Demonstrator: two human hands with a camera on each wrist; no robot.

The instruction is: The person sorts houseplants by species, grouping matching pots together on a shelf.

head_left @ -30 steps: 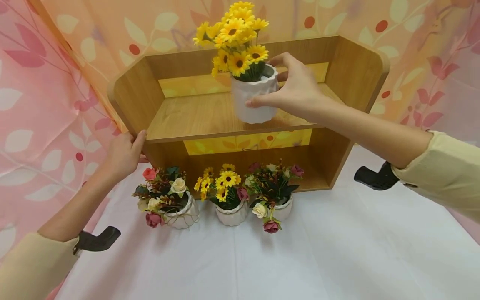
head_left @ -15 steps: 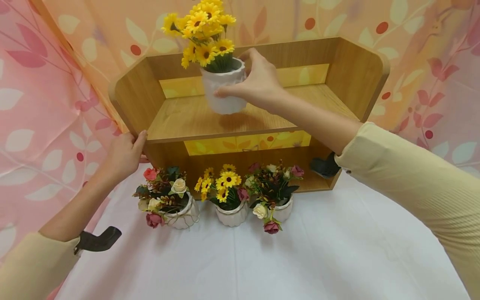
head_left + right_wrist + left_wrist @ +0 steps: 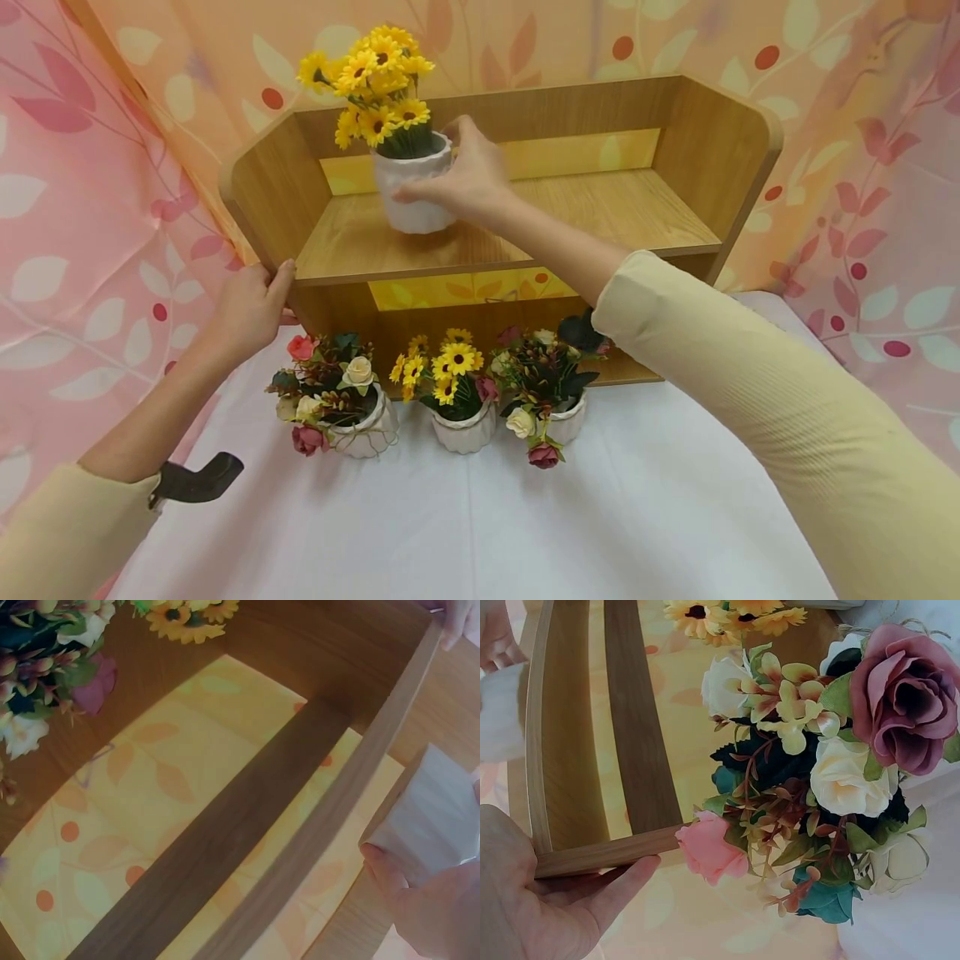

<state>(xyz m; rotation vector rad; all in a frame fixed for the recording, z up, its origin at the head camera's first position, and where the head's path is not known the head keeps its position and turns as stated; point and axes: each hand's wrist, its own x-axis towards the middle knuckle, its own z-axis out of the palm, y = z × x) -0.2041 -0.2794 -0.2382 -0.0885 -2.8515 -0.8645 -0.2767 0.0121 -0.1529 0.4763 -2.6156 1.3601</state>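
My right hand [image 3: 468, 179] grips a white pot [image 3: 412, 196] of yellow artificial sunflowers [image 3: 378, 83] by its side, thumb at the front and fingers behind. The pot is upright, low over the left half of the upper shelf [image 3: 592, 212]. In the right wrist view the pot [image 3: 431, 814] shows with the thumb along its edge. My left hand [image 3: 247, 308] grips the left side panel of the wooden rack [image 3: 262, 196] at upper-shelf height. In the left wrist view its fingers [image 3: 622, 896] lie along the panel's outer face.
On the white tablecloth [image 3: 480, 533] before the rack stand three white flower pots: roses on the left [image 3: 363, 429], sunflowers in the middle [image 3: 463, 429], roses on the right [image 3: 564, 421]. A patterned curtain [image 3: 555, 42] hangs behind.
My right hand has carried the sunflower pot leftward over the upper shelf, lowering it slightly in the last half second. My left hand and the three pots in front have stayed put.
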